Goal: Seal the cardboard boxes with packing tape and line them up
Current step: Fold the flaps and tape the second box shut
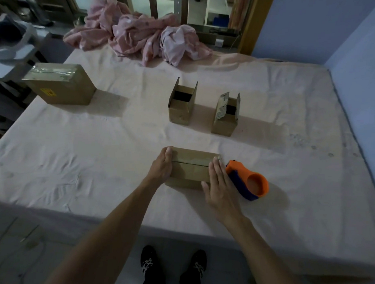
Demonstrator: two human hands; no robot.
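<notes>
A small cardboard box (190,168) with closed flaps lies near the front of the bed. My left hand (162,167) presses flat against its left end, and my right hand (218,186) lies with straight fingers on its right end. An orange and blue tape dispenser (248,181) rests on the sheet just right of my right hand. Two small boxes stand farther back with flaps up: one in the middle (181,104) and one to its right (226,114). A larger box (60,83) with shiny tape on top sits at the far left.
The bed (95,159) has a pale wrinkled sheet. A heap of pink bedding (139,35) lies at its far edge. A blue wall (362,63) borders the right side. Furniture stands left of the bed. My feet are on the floor by the near edge.
</notes>
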